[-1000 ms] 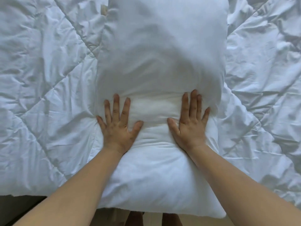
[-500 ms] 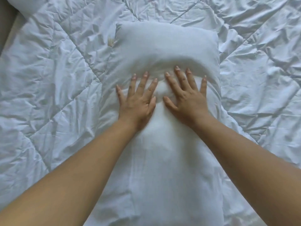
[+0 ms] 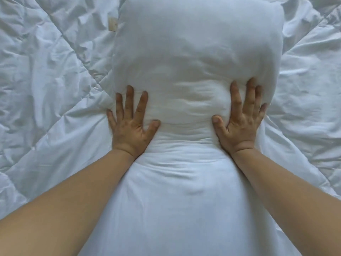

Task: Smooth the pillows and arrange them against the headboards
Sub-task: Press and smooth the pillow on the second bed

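Head view looks down on a white pillow lying flat on a rumpled white quilted duvet, its long side running away from the person and its near end reaching out of the bottom of the frame. Both palms press into its middle, sinking a waist across it and puffing up the far half. The left hand rests at the pillow's left edge, its little finger right at the seam where pillow meets duvet; the right hand sits near the right edge. On both, the fingers are straight and spread, grasping nothing, only pushing down on the fabric. Half a second ago the two hands were almost thumb to thumb in the centre and further up the pillow; now they are well apart, with a band of fine creases between the thumbs. A small beige tag shows on the duvet just beside the pillow's far left corner.
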{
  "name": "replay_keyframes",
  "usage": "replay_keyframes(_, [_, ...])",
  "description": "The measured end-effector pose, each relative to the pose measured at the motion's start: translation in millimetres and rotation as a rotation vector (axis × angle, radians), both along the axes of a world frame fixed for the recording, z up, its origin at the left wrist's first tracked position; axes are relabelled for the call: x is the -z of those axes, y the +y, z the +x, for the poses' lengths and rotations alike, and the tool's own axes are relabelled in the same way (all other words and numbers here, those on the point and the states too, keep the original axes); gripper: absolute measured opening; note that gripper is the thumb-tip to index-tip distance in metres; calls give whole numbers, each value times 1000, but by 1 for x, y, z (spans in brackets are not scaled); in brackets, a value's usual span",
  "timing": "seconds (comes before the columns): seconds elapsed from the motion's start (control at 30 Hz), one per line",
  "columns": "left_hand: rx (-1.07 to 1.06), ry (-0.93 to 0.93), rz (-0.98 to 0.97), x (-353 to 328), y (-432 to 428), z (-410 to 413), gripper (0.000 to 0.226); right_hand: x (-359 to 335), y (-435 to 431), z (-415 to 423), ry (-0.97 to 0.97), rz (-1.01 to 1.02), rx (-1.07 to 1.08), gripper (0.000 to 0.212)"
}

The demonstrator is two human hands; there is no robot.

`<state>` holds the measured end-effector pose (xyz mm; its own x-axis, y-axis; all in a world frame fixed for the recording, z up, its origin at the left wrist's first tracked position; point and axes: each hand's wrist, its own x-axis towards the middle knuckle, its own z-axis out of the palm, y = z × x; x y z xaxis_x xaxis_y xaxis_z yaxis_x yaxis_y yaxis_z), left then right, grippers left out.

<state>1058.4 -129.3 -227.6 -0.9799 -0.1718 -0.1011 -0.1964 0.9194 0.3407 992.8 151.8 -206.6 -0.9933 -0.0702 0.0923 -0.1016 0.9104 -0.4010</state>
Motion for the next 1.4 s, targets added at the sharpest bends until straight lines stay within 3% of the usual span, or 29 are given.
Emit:
replay_keyframes(0.27, [-42,-104,65,-29,6,-2,76,-25,0,-6,-108,19,-3,89])
replay_keyframes(0.37, [-52,-33,139,-60,13,3,75,-50,4,-2,-89,30,-32,85])
replay_keyframes(0.5, [93,65,141,-98,42,-39,67,-84,-13,-20,-114,85,-114,82])
replay_keyframes(0.6, [95,-71,120,-115,54,-100,69,-98,-32,-62,-206,148,-149,89])
replay_keyframes(0.8, [106,-411,-7,-100,23,-148,101,-80,-27,-113,-343,245,-103,124])
replay_keyframes(1.07, [64,-91,-21,-38,26,-155,93,-18,-29,-126,-137,175,-68,117])
replay_keyframes(1.23, [33,-100,-8,-9,18,-183,94,10,-42,-156,-137,182,-67,116])
replay_keyframes(1.4, [73,-207,23,-32,15,-182,94,-10,-40,-160,-255,141,-108,119])
